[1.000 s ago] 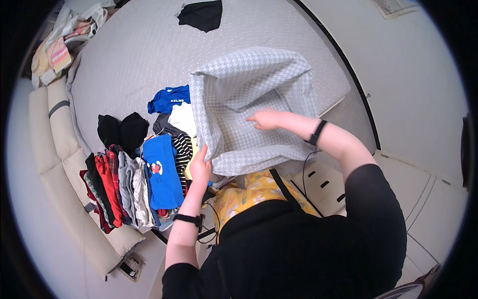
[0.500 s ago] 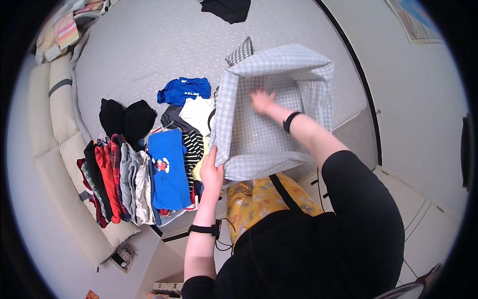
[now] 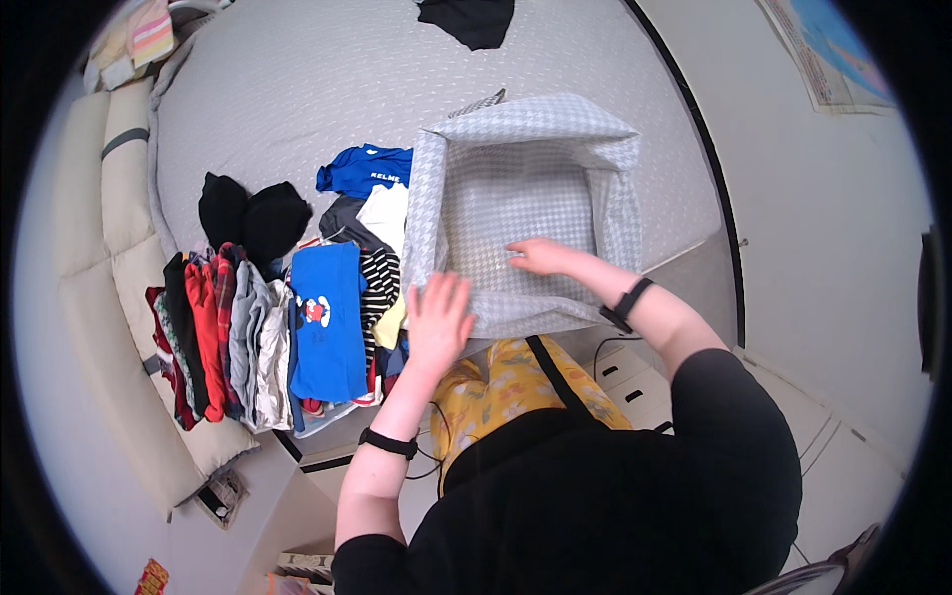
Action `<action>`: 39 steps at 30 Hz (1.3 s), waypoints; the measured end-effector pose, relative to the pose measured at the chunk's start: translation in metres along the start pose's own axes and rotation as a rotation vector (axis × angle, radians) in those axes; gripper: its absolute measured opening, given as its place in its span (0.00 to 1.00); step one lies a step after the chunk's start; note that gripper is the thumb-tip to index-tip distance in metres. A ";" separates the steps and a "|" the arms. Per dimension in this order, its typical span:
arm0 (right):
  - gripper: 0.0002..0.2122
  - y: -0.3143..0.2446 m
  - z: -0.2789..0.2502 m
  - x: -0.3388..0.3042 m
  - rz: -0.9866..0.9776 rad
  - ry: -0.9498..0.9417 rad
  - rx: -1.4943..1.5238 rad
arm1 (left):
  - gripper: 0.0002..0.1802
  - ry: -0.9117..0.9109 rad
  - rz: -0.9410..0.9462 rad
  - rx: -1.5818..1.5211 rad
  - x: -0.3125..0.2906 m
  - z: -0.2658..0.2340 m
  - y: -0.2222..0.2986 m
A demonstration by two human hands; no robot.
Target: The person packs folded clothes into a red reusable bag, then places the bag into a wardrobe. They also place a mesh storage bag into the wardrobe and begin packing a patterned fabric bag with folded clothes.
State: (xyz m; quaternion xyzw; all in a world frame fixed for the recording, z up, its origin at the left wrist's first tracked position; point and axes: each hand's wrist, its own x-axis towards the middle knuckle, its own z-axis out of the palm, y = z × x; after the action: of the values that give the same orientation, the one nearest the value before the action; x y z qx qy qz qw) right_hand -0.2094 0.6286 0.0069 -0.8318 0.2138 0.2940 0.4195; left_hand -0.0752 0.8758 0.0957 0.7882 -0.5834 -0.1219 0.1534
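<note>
A grey-and-white houndstooth fabric storage box stands open-topped in front of me, with soft, slightly sagging walls and nothing visible in it. My left hand lies with fingers spread on its near left corner. Over the box's interior, close to the near wall, my right hand points leftward with fingers stretched out, holding nothing. Just left of the box is a row of upright folded clothes, among them a blue garment with a cartoon print, a black-and-white striped one and a red one.
Behind the row lie a black bra-like garment, a blue shirt and a white cloth. Another black garment is at the far side of the grey mattress. A cream padded headboard borders the left; a wall the right.
My right hand has come back from the box's left inner side toward its near side. My left hand has loosened from the left wall and spread its fingers. The box appears slightly further left.
</note>
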 end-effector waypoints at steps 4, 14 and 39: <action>0.24 -0.017 -0.009 -0.057 -0.051 0.079 0.093 | 0.29 -0.596 0.018 0.234 -0.024 0.005 0.013; 0.20 -0.136 0.061 -0.106 -0.381 0.222 -0.065 | 0.27 -0.291 -0.177 -0.070 -0.128 -0.030 -0.034; 0.46 -0.288 0.213 0.144 0.276 0.270 1.263 | 0.36 0.140 -1.007 -0.919 -0.331 -0.012 -0.211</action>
State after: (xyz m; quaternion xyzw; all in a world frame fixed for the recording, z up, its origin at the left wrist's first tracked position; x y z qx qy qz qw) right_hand 0.0041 0.9486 -0.0251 -0.4204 0.5005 0.0564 0.7547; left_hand 0.0194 1.2514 0.0301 0.8242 -0.0237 -0.3623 0.4345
